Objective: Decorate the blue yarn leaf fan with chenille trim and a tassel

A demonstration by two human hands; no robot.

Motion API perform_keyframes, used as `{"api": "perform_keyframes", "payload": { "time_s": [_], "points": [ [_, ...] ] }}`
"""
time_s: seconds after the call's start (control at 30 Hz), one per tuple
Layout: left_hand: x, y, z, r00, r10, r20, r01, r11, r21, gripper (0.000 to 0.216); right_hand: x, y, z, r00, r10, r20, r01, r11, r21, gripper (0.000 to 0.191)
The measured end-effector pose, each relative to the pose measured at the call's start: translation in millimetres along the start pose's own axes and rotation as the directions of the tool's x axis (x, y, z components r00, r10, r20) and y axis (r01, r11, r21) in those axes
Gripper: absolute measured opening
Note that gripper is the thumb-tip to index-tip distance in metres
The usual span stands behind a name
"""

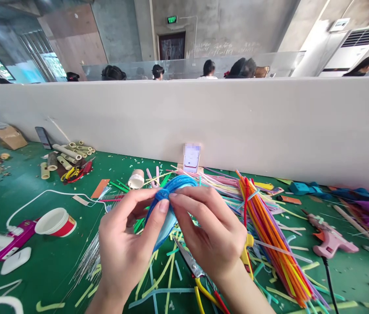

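Observation:
A looped piece of blue pipe cleaners (181, 181) is held up between both hands over the middle of the table. My left hand (127, 240) pinches its wrapped centre between thumb and fingers. From the other side, my right hand (208, 222) has thumb and fingertips pressed together at the same centre. The hands hide part of the lower loop. Below them, scissors (192, 264) with yellow and red handles lie on the green table (79, 261), among cut strips of yellow-green and blue.
To the right lie a bundle of orange and purple pipe cleaners (269, 240) and a pink glue gun (330, 237). At left are a paper cup (56, 222), a purple power strip (15, 242) and bamboo pieces (68, 152). A phone (191, 158) leans on the white partition (253, 126).

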State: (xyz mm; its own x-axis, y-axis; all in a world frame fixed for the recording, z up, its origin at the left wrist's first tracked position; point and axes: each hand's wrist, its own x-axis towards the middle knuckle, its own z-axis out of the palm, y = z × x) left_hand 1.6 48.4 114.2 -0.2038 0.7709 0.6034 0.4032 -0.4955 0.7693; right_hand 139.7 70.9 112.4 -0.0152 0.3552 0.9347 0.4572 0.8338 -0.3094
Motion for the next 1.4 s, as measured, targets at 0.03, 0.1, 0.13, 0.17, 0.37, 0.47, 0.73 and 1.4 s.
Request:
{"api": "perform_keyframes", "payload": {
  "time_s": [0.03, 0.1, 0.13, 0.17, 0.37, 0.47, 0.73, 1.4],
  "points": [
    [0, -1, 0, 1.000, 0.011, -0.002, -0.011, 1.000, 0.005, 0.016, -1, 0, 0, 1.000, -0.030, -0.009, 0.030, 0.999, -0.039, 0.025],
    [-1, -1, 2, 1.000, 0.023, -0.005, -0.023, 1.000, 0.015, 0.017, -4, -2, 1, 0.996, -0.087, -0.031, 0.082, 0.988, -0.133, 0.027],
    [-2, -1, 3, 1.000, 0.028, -0.009, -0.028, 0.999, 0.019, 0.018, -6, -4, 2, 0.993, -0.105, -0.044, 0.096, 0.979, -0.179, 0.026],
    [-3, -1, 4, 0.999, 0.034, -0.015, -0.033, 0.999, 0.024, 0.019, -7, -6, 2, 0.992, -0.110, -0.058, 0.096, 0.972, -0.214, 0.025],
    [-5, 1, 9, 0.996, 0.069, -0.047, -0.067, 0.997, 0.042, 0.022, -15, -9, 9, 0.993, -0.054, -0.107, 0.022, 0.959, -0.284, 0.022],
    [-5, 1, 9, 0.996, 0.075, -0.050, -0.073, 0.997, 0.040, 0.023, -20, -4, 11, 0.991, -0.059, -0.123, 0.017, 0.947, -0.321, 0.024],
    [-4, 0, 9, 0.995, 0.078, -0.054, -0.076, 0.996, 0.049, 0.024, -17, -5, 12, 0.988, -0.096, -0.123, 0.069, 0.976, -0.208, 0.023],
    [1, -3, 3, 0.998, 0.023, -0.050, -0.022, 1.000, 0.014, 0.017, 15, 6, -12, 0.957, 0.279, 0.079, -0.270, 0.957, -0.108, 0.035]
  ]
}}
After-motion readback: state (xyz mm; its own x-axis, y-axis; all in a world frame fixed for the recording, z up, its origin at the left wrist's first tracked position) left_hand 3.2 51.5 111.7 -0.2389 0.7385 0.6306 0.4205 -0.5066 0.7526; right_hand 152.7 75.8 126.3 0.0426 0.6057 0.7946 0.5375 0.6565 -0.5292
